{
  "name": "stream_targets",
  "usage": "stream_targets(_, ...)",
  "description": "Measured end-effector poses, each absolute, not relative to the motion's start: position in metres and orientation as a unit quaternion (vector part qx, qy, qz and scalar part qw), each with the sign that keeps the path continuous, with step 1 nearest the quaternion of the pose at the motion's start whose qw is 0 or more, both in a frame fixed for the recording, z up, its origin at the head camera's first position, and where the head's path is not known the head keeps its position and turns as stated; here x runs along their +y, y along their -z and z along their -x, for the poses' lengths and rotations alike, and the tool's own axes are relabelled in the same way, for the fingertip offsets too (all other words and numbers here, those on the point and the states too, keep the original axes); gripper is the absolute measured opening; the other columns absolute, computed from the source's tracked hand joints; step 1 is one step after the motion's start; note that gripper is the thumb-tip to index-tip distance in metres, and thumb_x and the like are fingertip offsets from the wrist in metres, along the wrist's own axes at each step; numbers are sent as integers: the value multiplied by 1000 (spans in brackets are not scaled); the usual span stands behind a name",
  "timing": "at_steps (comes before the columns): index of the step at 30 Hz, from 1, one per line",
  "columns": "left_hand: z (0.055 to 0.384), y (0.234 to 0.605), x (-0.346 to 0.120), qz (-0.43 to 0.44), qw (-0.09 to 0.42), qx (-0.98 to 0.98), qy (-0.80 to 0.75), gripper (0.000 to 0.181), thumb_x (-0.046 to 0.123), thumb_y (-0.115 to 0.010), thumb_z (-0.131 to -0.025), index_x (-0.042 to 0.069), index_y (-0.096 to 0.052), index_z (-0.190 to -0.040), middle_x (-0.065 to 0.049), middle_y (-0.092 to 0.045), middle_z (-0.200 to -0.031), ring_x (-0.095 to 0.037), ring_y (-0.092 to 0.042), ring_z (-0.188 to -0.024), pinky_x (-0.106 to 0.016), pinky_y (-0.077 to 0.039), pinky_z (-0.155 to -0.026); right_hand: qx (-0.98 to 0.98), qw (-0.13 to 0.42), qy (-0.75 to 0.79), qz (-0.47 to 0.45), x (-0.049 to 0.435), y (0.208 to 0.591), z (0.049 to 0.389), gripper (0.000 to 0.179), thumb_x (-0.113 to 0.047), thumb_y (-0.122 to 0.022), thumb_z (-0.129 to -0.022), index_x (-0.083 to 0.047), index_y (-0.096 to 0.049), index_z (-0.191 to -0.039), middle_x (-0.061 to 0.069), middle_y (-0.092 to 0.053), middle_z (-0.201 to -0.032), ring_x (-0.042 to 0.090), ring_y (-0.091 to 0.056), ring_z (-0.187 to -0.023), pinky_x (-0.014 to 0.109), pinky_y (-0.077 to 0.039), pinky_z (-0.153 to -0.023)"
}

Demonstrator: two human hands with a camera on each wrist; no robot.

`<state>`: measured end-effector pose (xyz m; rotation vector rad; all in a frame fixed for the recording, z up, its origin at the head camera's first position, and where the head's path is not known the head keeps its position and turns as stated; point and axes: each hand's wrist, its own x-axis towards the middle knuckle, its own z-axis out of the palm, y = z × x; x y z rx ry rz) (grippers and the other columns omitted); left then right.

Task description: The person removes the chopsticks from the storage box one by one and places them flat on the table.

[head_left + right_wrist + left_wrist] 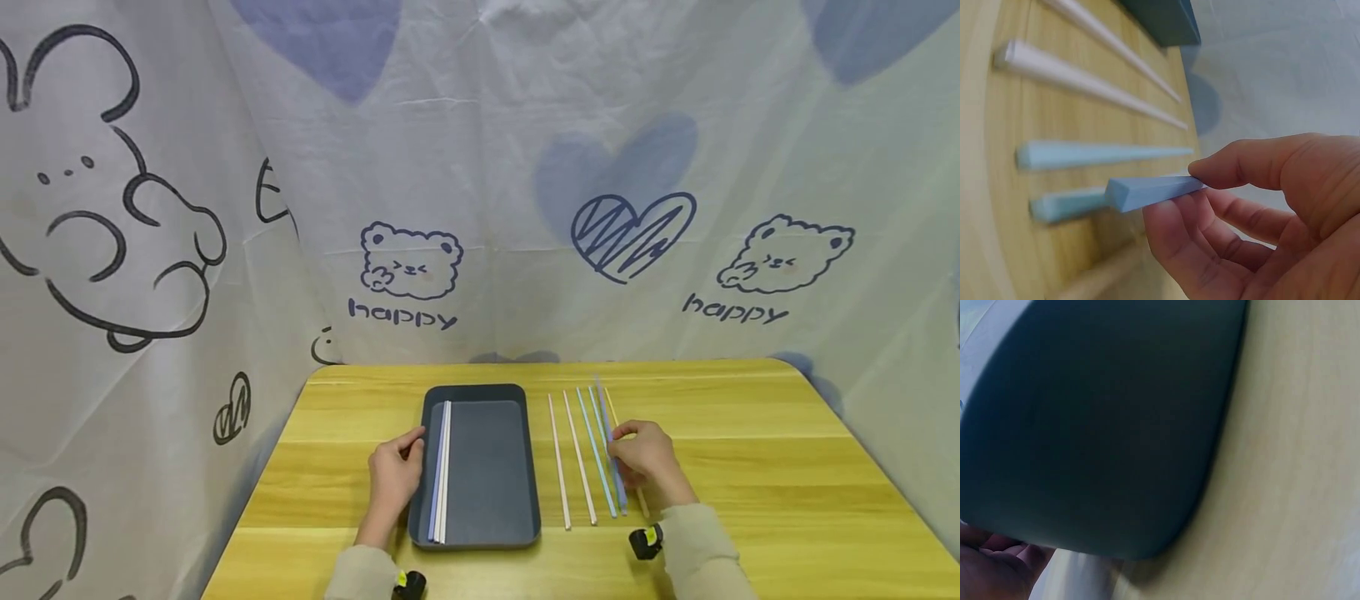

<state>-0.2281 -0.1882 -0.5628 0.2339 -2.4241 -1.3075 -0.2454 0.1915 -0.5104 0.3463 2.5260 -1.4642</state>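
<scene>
- The right hand [647, 454] is pinching the purple stick [1147, 192], thumb and fingers closing on it; the stick is slanting away from the fingers.
- The left hand [393, 473] is touching the left rim of the tray [487, 475]; whether it is gripping, I cannot tell.
- To the right of the left hand, a blue-purple stick [438, 471] and two white sticks [445, 479] are lying along the tray's left side.
- Left of the right hand, two pink sticks [558, 462] and two light blue sticks [596, 450] are lying on the table [750, 467]; the purple stick is partly overlapping the nearer light blue one.
- The right hand is partly covering a yellow stick [612, 407].
</scene>
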Motion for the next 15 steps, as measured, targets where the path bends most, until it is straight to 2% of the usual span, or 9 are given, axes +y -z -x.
stream_targets(6,229,560,-188,-85,187,-863,461,23,6,-69,-100,5,-80,-120,-19,-78,-119,-28,-75,-103,-31,-59,-77,862,102,479,-127,214,513,245,29,-8,-65,-89,4,-65,-116,10,-63,-69,18,-60,-59,34,-57,-52)
stream_targets(15,229,560,-187,-86,185,-863,462,23,6,-69,-99,4,-80,-120,-20,-78,-119,-29,-75,-101,-28,-58,-74,878,96,449,-134,229,517,243,28,-7,-70,-89,6,-68,-114,11,-65,-74,20,-63,-61,35,-59,-53)
